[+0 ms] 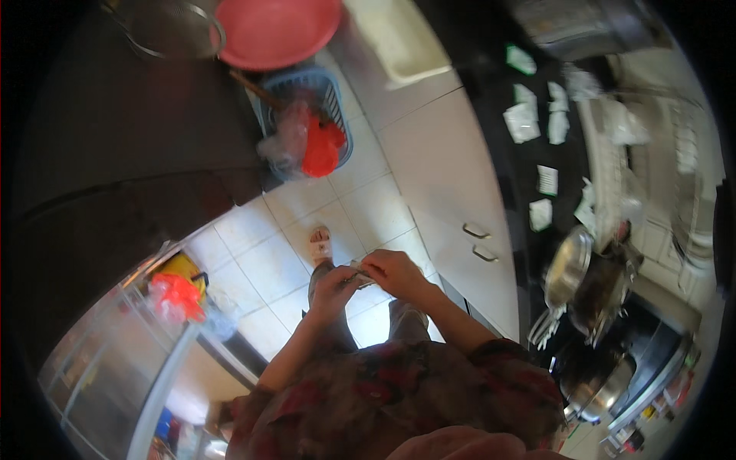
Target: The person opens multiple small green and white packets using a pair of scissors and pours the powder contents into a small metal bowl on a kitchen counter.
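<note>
In front of my body both hands meet over a small pale packet (363,278), which looks like plastic or paper; its details are blurred. My left hand (334,294) pinches its left edge. My right hand (398,278) grips the upper right part, fingers bent around it. Much of the packet is hidden by the fingers. Off to the right, on a black countertop (553,210), lie several small white packets, among them a white packet (522,123) and a striped one (548,180), some with green edges.
White cabinet doors (443,155) with metal handles stand at my right. A steel pan (569,267) and a stove (650,345) are beyond. Ahead on the tiled floor (259,267) are a blue basket (339,103) and a pink basin (279,29). At left stands an open refrigerator door (164,379).
</note>
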Motion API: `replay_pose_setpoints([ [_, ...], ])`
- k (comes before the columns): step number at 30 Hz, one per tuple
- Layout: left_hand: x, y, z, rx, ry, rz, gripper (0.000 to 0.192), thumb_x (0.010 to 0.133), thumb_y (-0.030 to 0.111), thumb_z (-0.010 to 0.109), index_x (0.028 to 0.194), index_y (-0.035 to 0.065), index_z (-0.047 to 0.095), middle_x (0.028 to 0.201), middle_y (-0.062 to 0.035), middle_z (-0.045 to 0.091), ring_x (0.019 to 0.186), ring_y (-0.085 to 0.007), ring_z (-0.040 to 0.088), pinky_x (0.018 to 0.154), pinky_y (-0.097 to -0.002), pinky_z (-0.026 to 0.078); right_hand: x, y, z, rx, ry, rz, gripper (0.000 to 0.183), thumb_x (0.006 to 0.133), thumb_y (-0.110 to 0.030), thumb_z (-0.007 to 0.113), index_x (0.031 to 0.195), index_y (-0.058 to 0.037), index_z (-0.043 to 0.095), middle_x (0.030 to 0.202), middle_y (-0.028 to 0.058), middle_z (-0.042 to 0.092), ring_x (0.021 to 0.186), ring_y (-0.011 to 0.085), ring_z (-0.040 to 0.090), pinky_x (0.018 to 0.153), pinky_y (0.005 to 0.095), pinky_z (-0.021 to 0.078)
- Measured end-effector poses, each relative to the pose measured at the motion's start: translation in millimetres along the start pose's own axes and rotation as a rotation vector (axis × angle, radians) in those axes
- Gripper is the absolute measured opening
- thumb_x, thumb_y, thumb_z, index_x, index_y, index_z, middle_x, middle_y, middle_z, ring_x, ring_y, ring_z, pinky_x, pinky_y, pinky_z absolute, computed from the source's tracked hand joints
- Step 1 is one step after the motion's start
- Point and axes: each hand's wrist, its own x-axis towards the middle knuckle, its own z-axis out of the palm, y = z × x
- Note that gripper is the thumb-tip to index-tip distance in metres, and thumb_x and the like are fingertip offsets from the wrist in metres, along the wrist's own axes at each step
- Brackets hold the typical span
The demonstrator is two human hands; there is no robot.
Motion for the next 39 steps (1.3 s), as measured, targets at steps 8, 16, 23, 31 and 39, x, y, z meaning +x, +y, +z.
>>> replay_pose_setpoints([
  [8,9.8,149.1,25.1,-0.267,-0.252,0.095,0.011,0.091,0.006,0.06,0.101,0.0003,0.062,0.091,-0.0029,0.062,0.083,-0.007,0.056,0.073,-0.0231,0.045,-61.6,-137.3,-92.1,0.001,0.354,0.043,0.015,0.089,-0.014,0.062,0.095,-0.0006,0.066,0.084,0.0155,0.067,0.066,0.0314,0.063,0.058,0.0358,0.0499],
  [16,20.5,211.3,71.5,-0.139,-0.12,0.38,0.035,0.091,0.009,0.061,0.124,0.0043,0.049,0.094,-0.0047,0.063,0.08,-0.0101,0.058,0.069,-0.0227,0.047,-82.7,-166.7,-166.2,-0.448,0.48,-0.005,0.007,0.084,-0.012,0.063,0.083,-0.0046,0.064,0.082,0.0158,0.064,0.073,0.0361,0.062,0.064,0.0406,0.0498],
  [23,13.3,215.8,33.7,-0.011,0.013,0.013,0.03,0.096,0.018,0.055,0.124,0.006,0.052,0.098,-0.0074,0.064,0.08,-0.0141,0.064,0.065,-0.0248,0.051,-25.6,-62.7,-233.5,-0.589,0.654,0.15,0.005,0.075,-0.007,0.063,0.071,-0.0064,0.068,0.078,0.0148,0.062,0.078,0.0319,0.065,0.066,0.0419,0.0521],
  [31,17.5,269.1,113.3,0.231,0.023,0.477,0.03,0.095,0.016,0.057,0.124,0.006,0.055,0.106,-0.005,0.065,0.093,-0.0143,0.062,0.072,-0.0264,0.053,-104.7,-99.7,-239.8,-0.624,0.794,-0.227,0.009,0.079,-0.008,0.062,0.071,-0.0047,0.06,0.079,0.0109,0.055,0.079,0.0311,0.06,0.063,0.0424,0.0509],
  [39,40.6,284.1,187.3,0.062,-0.489,0.135,0.031,0.092,0.009,0.062,0.122,0.0058,0.057,0.108,-0.0044,0.065,0.095,-0.0138,0.064,0.079,-0.0307,0.056,-179.8,-129.7,-257.8,-0.504,0.731,-0.338,0.014,0.073,-0.004,0.061,0.086,-0.0079,0.06,0.077,0.0078,0.053,0.072,0.0278,0.06,0.058,0.0391,0.0494],
])
